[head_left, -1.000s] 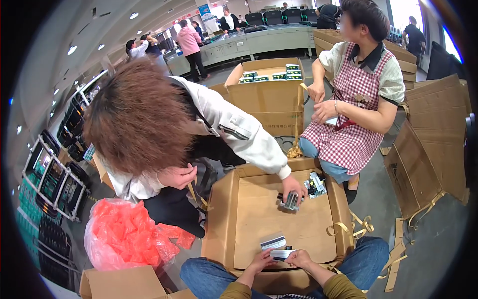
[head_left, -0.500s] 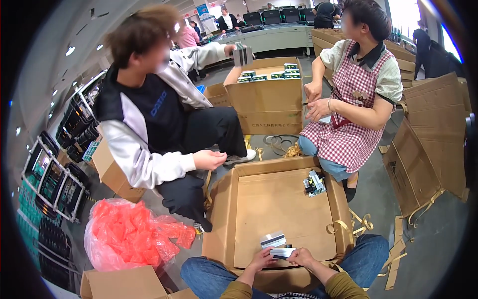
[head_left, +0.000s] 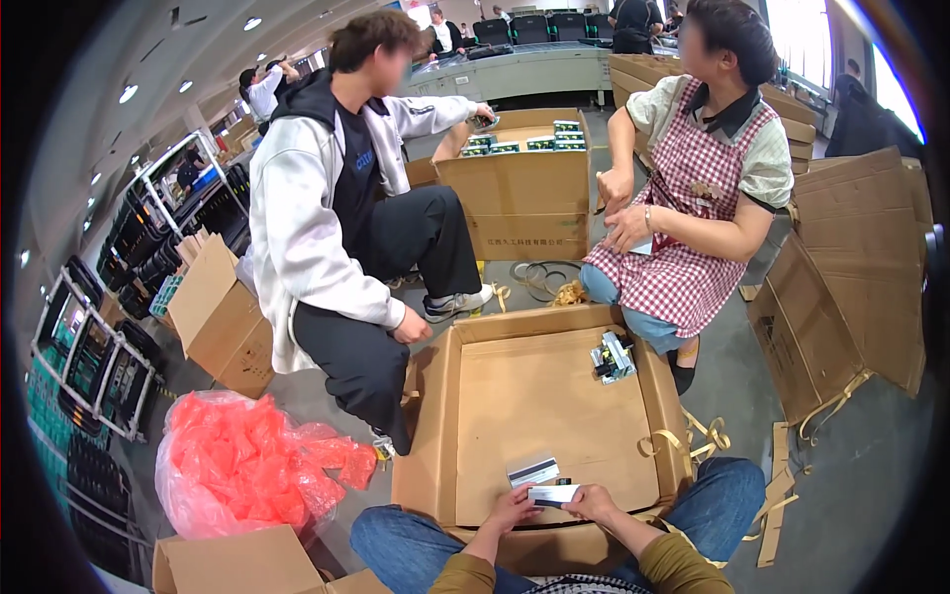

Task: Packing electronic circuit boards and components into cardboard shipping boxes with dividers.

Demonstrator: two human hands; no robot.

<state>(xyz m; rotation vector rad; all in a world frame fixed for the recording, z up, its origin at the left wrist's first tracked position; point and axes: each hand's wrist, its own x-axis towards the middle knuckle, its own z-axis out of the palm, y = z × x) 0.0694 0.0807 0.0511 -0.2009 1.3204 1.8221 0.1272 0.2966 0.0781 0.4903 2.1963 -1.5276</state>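
Observation:
Near the front of the shallow cardboard box (head_left: 554, 406), I hold a flat, silver-white rectangular piece (head_left: 552, 493) by its two ends. My left hand (head_left: 512, 507) has its fingers closed on the left end, and my right hand (head_left: 594, 504) pinches the right end. Just beyond it, on the box bottom, lies a similar silver piece with a dark stripe (head_left: 534, 471). A small black part (head_left: 565, 481) shows behind the held piece; whether it is attached, I cannot tell. In the box's far right corner sits a cluster of silver and black parts (head_left: 614, 358).
A co-worker in a white jacket (head_left: 307, 228) sits at left; another in a checked apron (head_left: 708, 183) at right. Beyond stands a tall carton (head_left: 524, 203) holding several parts. Pink bubble wrap (head_left: 237, 465) lies left, loose yellow straps (head_left: 712, 436) right.
The left co-worker has straightened up, lowering a part into the tall carton and dropping the other hand toward the knee. My hands keep hold of the silver-white piece.

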